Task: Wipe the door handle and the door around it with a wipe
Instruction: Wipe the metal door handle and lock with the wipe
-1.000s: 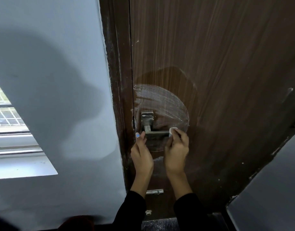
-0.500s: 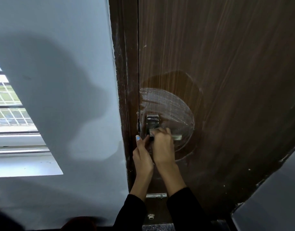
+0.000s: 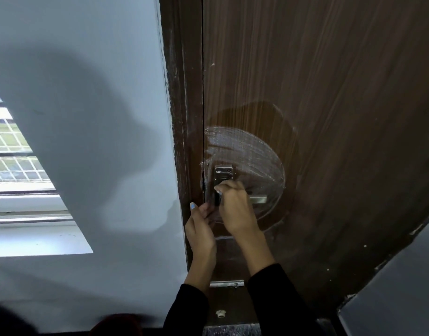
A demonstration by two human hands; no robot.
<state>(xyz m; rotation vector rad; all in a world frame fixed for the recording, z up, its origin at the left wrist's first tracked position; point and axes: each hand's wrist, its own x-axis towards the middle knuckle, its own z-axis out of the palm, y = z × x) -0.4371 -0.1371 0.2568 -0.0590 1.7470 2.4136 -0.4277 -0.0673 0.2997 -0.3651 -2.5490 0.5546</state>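
Observation:
A dark brown wooden door (image 3: 329, 117) carries a metal lever handle (image 3: 258, 199) with a square plate (image 3: 223, 173) above it. A rounded wet smear (image 3: 252, 154) marks the door around the plate. My right hand (image 3: 235, 209) is closed over the inner end of the lever, near the plate, with a white wipe (image 3: 218, 191) barely showing under its fingertips. My left hand (image 3: 200, 229) rests against the door edge just left of the lever, fingers loosely bent, holding nothing that I can see.
The brown door frame (image 3: 181, 141) with white paint flecks stands left of the door. A pale wall (image 3: 99, 93) and a window with a grille (image 3: 12, 154) lie further left. A small metal latch (image 3: 226, 284) sits below the hands. A grey panel (image 3: 402, 287) is at the lower right.
My right hand has slid with the wipe from the lever's outer tip leftward to its inner end by the plate. The left hand has stayed by the door edge.

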